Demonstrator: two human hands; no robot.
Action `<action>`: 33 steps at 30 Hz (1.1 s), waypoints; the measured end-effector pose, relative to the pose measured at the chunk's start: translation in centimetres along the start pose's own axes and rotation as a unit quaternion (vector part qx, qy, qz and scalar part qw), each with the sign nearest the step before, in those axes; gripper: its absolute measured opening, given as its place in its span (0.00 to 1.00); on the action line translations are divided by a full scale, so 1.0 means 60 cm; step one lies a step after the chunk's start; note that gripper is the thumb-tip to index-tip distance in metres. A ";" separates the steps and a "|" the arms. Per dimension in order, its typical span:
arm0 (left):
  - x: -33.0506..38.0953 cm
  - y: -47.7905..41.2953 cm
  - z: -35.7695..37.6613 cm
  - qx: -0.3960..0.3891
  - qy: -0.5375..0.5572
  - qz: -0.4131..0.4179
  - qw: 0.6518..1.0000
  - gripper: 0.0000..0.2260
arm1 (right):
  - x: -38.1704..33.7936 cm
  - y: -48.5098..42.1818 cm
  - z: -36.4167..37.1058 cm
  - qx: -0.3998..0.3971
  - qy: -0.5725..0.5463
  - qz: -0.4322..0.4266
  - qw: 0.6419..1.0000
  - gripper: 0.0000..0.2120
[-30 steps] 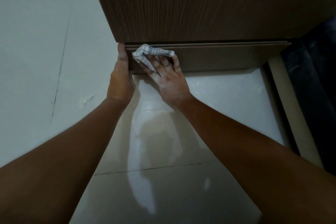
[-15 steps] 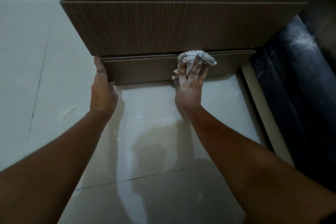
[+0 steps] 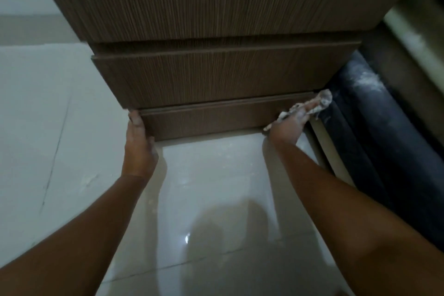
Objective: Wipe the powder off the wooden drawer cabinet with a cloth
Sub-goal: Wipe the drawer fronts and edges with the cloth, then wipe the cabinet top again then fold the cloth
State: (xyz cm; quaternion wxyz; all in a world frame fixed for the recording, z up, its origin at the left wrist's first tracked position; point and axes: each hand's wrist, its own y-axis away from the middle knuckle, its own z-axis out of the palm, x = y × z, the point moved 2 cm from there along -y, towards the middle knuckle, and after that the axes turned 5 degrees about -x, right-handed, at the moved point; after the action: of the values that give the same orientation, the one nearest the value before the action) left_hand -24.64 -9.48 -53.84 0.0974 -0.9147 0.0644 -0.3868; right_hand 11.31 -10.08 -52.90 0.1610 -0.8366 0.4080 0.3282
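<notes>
A brown wooden drawer cabinet point(image 3: 216, 19) rises in front of me, its drawer fronts stacked above the floor. The lowest drawer front point(image 3: 206, 120) sits just above the tiles. My left hand point(image 3: 138, 144) rests flat against that front's left end, fingers pointing up along the corner. My right hand point(image 3: 289, 125) presses a white checked cloth point(image 3: 320, 102) onto the same front's top right corner. The cloth is bunched and blurred, and my fingers are pale with powder.
Glossy pale floor tiles point(image 3: 211, 187) lie below my arms, with a matt pale floor strip point(image 3: 48, 115) to the left. A dark padded piece of furniture point(image 3: 384, 142) dusted with white powder stands close on the right. A pale strip point(image 3: 331, 161) runs between it and the tiles.
My right hand has swept the cloth along the lowest drawer front from its left end to its right corner. My left hand has stayed at the left corner. The camera view has shifted.
</notes>
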 end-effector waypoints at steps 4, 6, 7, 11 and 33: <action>0.009 0.021 -0.028 -0.013 0.009 0.035 0.999 0.35 | 0.001 0.023 -0.021 0.025 -0.150 0.002 0.988 0.25; 0.017 0.034 -0.046 -0.012 0.027 0.032 0.999 0.30 | -0.008 0.046 -0.034 0.014 -0.204 0.030 0.978 0.30; 0.023 0.039 -0.055 0.003 0.036 0.034 0.999 0.24 | -0.014 0.060 -0.043 -0.002 -0.204 0.035 0.978 0.31; 0.055 0.035 -0.077 0.134 0.124 -0.079 0.980 0.06 | -0.045 0.142 -0.044 -0.052 -0.180 0.024 0.982 0.28; 0.455 -0.309 -0.469 0.068 0.481 -0.297 0.822 0.22 | -0.589 0.238 -0.429 -0.123 -0.361 -0.402 0.832 0.29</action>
State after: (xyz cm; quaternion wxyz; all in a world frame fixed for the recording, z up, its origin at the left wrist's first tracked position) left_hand -25.21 -0.31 -11.46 -0.0033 -0.5782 -0.1984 -0.7914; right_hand -5.16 -12.31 -9.99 0.3100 -0.7616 -0.0950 0.5611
